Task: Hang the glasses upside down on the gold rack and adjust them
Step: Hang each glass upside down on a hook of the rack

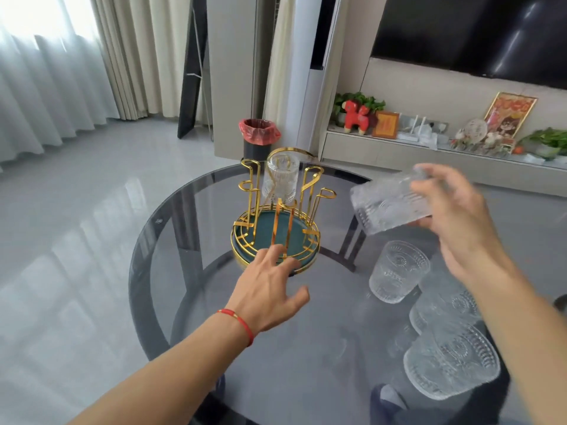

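The gold rack point(254, 191) with a round teal base stands on the far left part of the glass table. One clear embossed glass point(280, 179) hangs upside down on a rear prong. My right hand point(457, 222) holds a second embossed glass point(389, 207) tilted on its side in the air, to the right of the rack. My left hand point(270, 289) is spread open just in front of the rack's base, fingertips at its gold rim. Three more glasses stand upright on the table at the right: one point(397, 271) near the middle, two point(451, 360) closer to me.
The round dark glass table point(306, 348) ends close behind the rack. Beyond it are a bin with a red bag point(259, 138), a tall white unit, curtains at the left and a low shelf with ornaments at the right.
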Demonstrator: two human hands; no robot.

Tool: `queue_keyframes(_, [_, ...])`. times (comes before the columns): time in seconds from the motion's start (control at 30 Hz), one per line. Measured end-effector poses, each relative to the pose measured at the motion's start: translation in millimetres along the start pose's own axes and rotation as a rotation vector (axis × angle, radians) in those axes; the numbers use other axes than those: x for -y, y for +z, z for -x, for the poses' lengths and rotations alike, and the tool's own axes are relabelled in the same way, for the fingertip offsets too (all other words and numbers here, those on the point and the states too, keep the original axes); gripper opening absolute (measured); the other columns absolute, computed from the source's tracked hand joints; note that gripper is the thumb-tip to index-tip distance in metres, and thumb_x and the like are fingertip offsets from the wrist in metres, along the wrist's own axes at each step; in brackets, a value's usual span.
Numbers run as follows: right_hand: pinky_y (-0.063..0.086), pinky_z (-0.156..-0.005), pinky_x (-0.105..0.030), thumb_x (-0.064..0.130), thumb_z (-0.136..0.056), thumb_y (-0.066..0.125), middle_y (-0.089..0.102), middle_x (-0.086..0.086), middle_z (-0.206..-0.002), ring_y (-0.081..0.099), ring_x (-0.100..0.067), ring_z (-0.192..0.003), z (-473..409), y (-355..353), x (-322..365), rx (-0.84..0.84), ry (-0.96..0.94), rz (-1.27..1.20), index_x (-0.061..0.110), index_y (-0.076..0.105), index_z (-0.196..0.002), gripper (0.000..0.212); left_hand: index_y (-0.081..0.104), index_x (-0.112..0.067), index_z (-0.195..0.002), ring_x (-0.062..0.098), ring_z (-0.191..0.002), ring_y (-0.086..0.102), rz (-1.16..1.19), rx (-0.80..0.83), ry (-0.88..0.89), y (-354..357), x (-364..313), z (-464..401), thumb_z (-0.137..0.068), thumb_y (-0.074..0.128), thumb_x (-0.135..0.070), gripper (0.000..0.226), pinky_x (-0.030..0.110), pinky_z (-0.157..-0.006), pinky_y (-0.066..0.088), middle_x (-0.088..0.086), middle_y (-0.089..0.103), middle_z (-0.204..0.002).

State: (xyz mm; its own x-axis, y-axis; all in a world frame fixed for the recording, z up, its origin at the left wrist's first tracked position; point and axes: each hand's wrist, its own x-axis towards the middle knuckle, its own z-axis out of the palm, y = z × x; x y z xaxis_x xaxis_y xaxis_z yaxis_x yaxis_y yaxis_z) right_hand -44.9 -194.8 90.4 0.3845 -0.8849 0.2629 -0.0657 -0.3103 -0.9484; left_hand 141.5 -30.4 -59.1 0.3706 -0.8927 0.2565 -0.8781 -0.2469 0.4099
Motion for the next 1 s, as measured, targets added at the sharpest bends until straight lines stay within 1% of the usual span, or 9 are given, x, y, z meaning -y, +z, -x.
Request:
queue_keyframes(0.13, [0.063,-0.085,-0.047,0.038,-0.081,0.068,0.074,0.001,-0.117,0.075,-0.020,-0.108,-42,24,30,-0.088,-0.065,-0.133,0.031,0.065,-0.122,0.042,0.051,-0.027,-0.143,0.026,-0.133,0.038,-0.132,0.029,-0.013,6,4,2,-0.087,0.058,-0.053,0.062,0.038,-0.109,0.041,0.005,0.045,-0.145])
queue_keyframes(0.27, [0.065,-0.086,-0.041,0.035,-0.089,0.065,0.070,-0.007,-0.128,0.071,-0.025,-0.114,-81,81,62,0.052,-0.042,-0.183,0.022,0.062,-0.131,0.044,0.046,-0.026,-0.144,0.026,-0.130,0.039,-0.152,0.032,-0.056,5,2,1,-0.089,0.058,-0.051,0.061,0.040,-0.104,0.043,0.003,0.047,-0.139])
queue_keyframes(0.37, [0.066,-0.081,-0.040,0.038,-0.089,0.066,0.073,-0.008,-0.120,0.073,-0.027,-0.108,-101,130,77,0.158,-0.072,-0.075,0.017,0.066,-0.126,0.042,0.044,-0.023,-0.144,0.029,-0.131,0.037,-0.205,0.053,-0.066,7,-1,1,-0.089,0.055,-0.053,0.064,0.044,-0.103,0.044,0.005,0.046,-0.142])
queue_keyframes(0.47, [0.067,-0.080,-0.040,0.044,-0.086,0.068,0.071,-0.007,-0.124,0.071,-0.027,-0.111,-112,172,79,0.284,-0.055,0.077,0.019,0.068,-0.123,0.044,0.042,-0.021,-0.144,0.033,-0.131,0.036,-0.239,0.075,-0.081,8,-2,1,-0.086,0.053,-0.061,0.071,0.047,-0.100,0.047,0.007,0.043,-0.144])
queue_keyframes(0.67, [0.057,-0.097,-0.048,0.057,-0.076,0.069,0.058,0.007,-0.126,0.060,-0.023,-0.119,-119,212,61,0.320,-0.190,0.456,0.034,0.068,-0.117,0.047,0.042,-0.019,-0.145,0.036,-0.133,0.035,-0.252,0.081,-0.087,9,-2,-1,-0.087,0.055,-0.063,0.073,0.050,-0.100,0.046,0.012,0.042,-0.148])
queue_keyframes(0.83, [0.039,-0.082,-0.032,0.058,-0.079,0.073,0.051,0.009,-0.116,0.048,-0.017,-0.107,-127,221,47,0.419,-0.257,0.607,0.034,0.070,-0.117,0.045,0.045,-0.018,-0.142,0.038,-0.131,0.036,-0.245,0.086,-0.093,7,-4,-2,-0.086,0.055,-0.066,0.075,0.051,-0.098,0.047,0.013,0.044,-0.144])
queue_keyframes(0.9, [0.038,-0.074,-0.029,0.056,-0.078,0.078,0.052,0.009,-0.113,0.048,-0.017,-0.105,-129,223,43,0.486,-0.288,0.650,0.035,0.071,-0.114,0.043,0.047,-0.017,-0.140,0.039,-0.130,0.037,-0.245,0.090,-0.098,7,-6,-2,-0.085,0.053,-0.068,0.075,0.051,-0.097,0.047,0.013,0.045,-0.141])
queue_keyframes(0.97, [0.035,-0.066,-0.023,0.056,-0.077,0.083,0.055,0.007,-0.113,0.051,-0.018,-0.105,-129,224,40,0.560,-0.320,0.728,0.034,0.069,-0.121,0.051,0.048,-0.016,-0.138,0.038,-0.128,0.038,-0.250,0.095,-0.105,6,-7,-3,-0.086,0.053,-0.069,0.075,0.051,-0.096,0.047,0.012,0.046,-0.137])
queue_keyframes(1.0, [0.036,-0.067,-0.022,0.056,-0.076,0.085,0.058,0.005,-0.115,0.053,-0.020,-0.107,-130,225,39,0.601,-0.330,0.776,0.034,0.068,-0.125,0.057,0.049,-0.016,-0.137,0.038,-0.127,0.038,-0.251,0.096,-0.108,5,-7,-4,-0.086,0.053,-0.070,0.074,0.051,-0.095,0.047,0.013,0.046,-0.136])
